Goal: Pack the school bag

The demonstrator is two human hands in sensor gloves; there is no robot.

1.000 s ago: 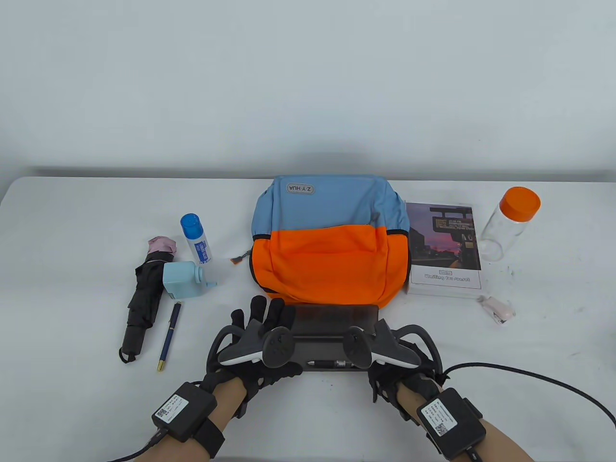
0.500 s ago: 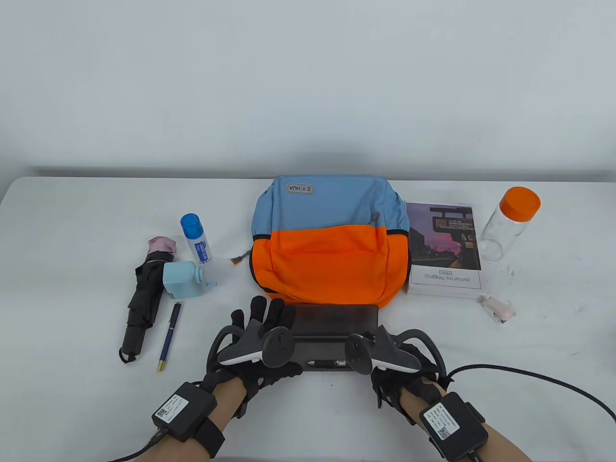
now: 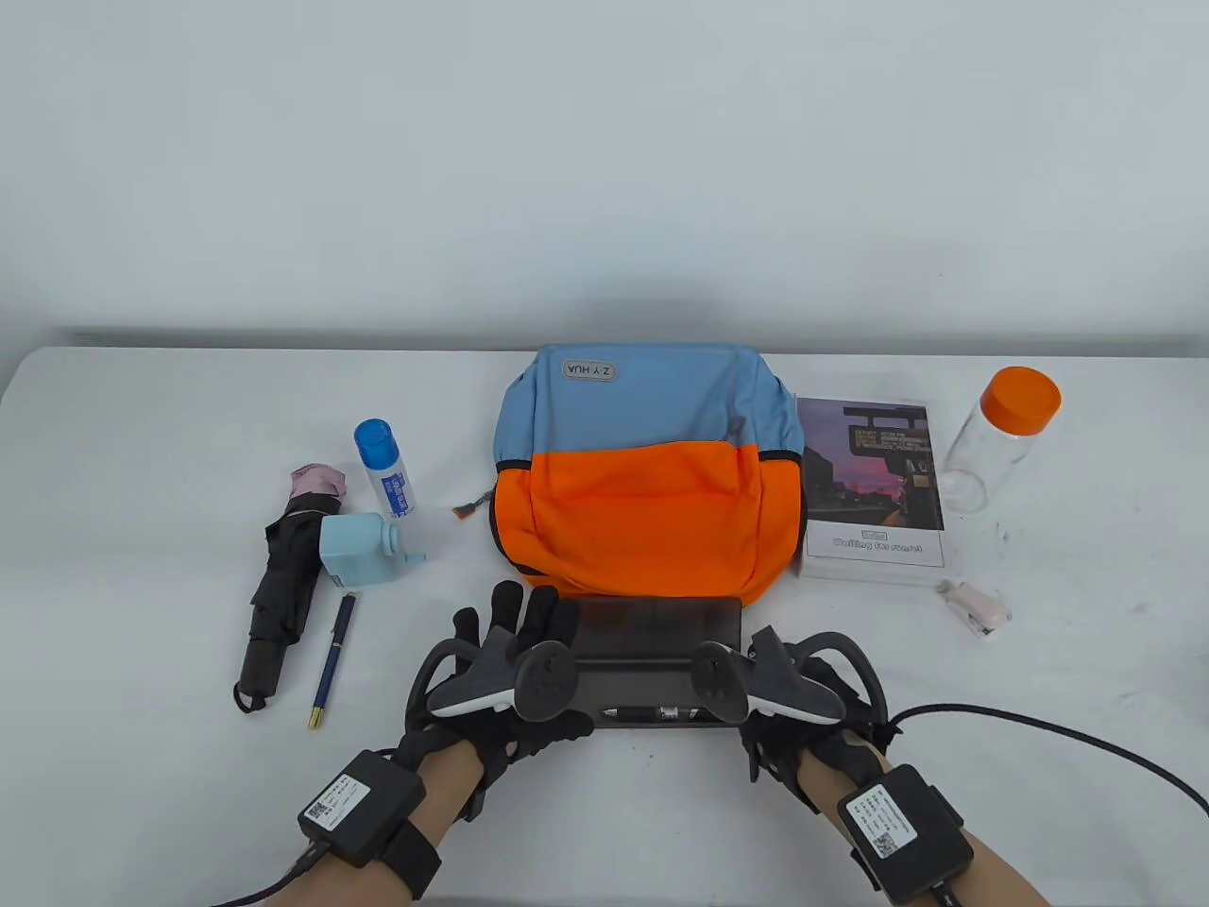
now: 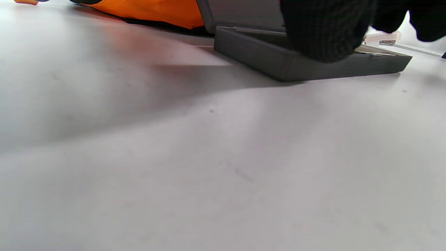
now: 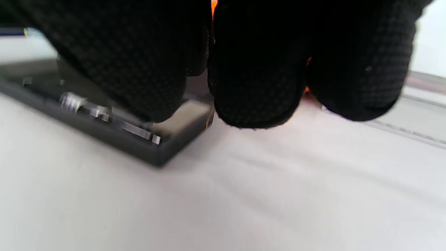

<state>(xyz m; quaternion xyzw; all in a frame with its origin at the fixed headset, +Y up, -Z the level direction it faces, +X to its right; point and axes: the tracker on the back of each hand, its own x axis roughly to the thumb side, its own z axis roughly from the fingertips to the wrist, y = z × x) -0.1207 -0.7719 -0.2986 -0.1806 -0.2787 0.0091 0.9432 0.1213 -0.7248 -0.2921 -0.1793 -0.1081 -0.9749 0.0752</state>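
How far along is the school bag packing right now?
Nothing looks packed yet: the backpack lies shut. In hand: the open pencil case, with the left hand and right hand at its ends. Still out: umbrella, pen, glue stick, book, bottle.

Right hand (image 3: 789,685) farther right, forward.

A dark grey flat case (image 4: 313,62) lies on the white table (image 4: 174,167) at upper right of the frame. A black gloved fingertip (image 4: 324,31) rests on its top edge. Orange fabric, probably the bag (image 4: 156,12), fills the upper left behind it.
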